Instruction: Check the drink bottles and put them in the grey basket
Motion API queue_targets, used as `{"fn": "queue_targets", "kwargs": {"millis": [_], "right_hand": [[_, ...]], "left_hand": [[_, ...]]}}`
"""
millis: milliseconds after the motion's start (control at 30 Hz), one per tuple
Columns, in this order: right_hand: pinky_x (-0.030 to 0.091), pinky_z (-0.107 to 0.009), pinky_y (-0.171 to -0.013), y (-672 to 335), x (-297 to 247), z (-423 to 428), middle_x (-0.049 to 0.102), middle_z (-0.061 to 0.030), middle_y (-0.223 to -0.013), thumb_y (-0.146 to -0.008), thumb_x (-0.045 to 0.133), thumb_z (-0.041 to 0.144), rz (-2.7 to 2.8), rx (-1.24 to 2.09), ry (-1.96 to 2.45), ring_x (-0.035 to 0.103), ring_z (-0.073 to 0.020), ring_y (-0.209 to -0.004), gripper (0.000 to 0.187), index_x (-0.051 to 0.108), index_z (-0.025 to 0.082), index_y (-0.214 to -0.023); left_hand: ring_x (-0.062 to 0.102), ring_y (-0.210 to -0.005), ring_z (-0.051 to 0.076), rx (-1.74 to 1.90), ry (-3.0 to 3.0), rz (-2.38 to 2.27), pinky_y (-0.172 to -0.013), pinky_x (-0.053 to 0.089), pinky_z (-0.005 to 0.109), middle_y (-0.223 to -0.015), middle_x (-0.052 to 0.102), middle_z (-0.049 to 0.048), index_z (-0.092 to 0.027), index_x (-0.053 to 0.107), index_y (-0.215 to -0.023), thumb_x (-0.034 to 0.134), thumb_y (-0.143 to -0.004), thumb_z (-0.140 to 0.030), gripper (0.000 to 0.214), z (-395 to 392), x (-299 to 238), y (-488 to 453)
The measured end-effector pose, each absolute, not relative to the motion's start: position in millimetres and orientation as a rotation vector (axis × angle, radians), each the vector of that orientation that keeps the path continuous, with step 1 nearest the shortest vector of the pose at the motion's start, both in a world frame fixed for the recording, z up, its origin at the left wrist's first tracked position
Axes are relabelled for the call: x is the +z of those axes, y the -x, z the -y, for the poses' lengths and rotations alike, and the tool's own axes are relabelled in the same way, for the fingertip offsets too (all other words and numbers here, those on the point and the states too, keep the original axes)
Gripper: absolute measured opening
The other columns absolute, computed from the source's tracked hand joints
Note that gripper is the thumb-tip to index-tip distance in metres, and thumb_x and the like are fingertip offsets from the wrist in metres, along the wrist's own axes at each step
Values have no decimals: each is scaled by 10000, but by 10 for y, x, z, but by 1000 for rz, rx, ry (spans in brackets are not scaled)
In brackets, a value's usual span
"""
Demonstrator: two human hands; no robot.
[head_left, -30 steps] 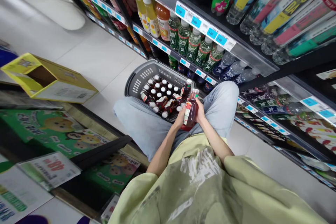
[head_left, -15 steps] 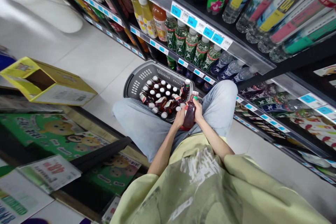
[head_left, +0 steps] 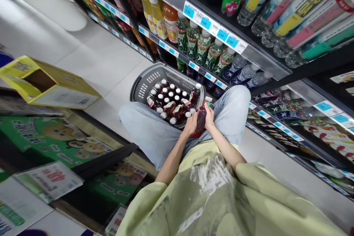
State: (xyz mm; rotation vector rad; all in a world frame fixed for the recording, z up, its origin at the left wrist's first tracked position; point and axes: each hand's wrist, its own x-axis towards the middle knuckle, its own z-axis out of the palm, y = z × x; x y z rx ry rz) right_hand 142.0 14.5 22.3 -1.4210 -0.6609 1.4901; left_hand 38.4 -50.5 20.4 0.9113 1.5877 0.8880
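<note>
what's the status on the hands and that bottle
Left hand, right hand: both gripping dark red bottle. Gray basket of white-capped bottles just beyond. No obstruction seen at the hands.

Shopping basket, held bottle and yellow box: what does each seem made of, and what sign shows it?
Shopping basket: probably matte grey plastic, with slots moulded through its wall.
Held bottle: smooth glass or clear plastic; dark red shows through.
Yellow box: likely printed cardboard, thin-walled, brown inside.
</note>
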Motion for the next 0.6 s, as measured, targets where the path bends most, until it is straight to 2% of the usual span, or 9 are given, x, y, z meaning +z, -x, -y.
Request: {"fn": "queue_targets", "kwargs": {"millis": [133,300,400,533,600], "right_hand": [[550,-315,-718,-1431,176,-151,750,-5,-767,-797,809,708,638,1448,1455,658,-184,-700,505,748,207,-807],[578,-309,-750,-1439,178,-141,778,-4,-809,-848,795,678,671,1470,1436,697,-186,-733,467,757,213,-856],[589,-304,-737,-1430,210,-137,781,1,-792,-828,814,689,654,1489,1419,709,-186,-721,471,764,221,-837],[600,-306,-735,-1407,265,-133,796,-9,-794,-794,838,688,625,1532,1403,739,-202,-768,466,775,228,-834],[602,-313,-735,-1396,295,-128,809,-22,-820,-788,844,674,623,1552,1385,749,-209,-784,458,781,224,-844]], "left_hand": [[742,-1184,353,928,-1003,-1559,-1130,556,487,-1235,785,235,-125,769,-1213,315,-1161,-499,590,507,207,-422],[682,-1332,354,1017,-972,-1508,-1238,474,488,-1378,738,218,-123,721,-1328,348,-1155,-548,591,509,268,-443],[694,-1274,371,1017,-916,-1517,-1213,475,487,-1306,748,219,-136,728,-1277,381,-1148,-550,555,511,319,-442],[715,-1146,363,1017,-794,-1560,-1166,491,460,-1132,757,173,-194,746,-1181,489,-1121,-577,465,514,366,-427],[717,-1138,356,996,-785,-1592,-1162,491,455,-1113,755,162,-204,752,-1175,481,-1126,-567,456,514,366,-412]]}}
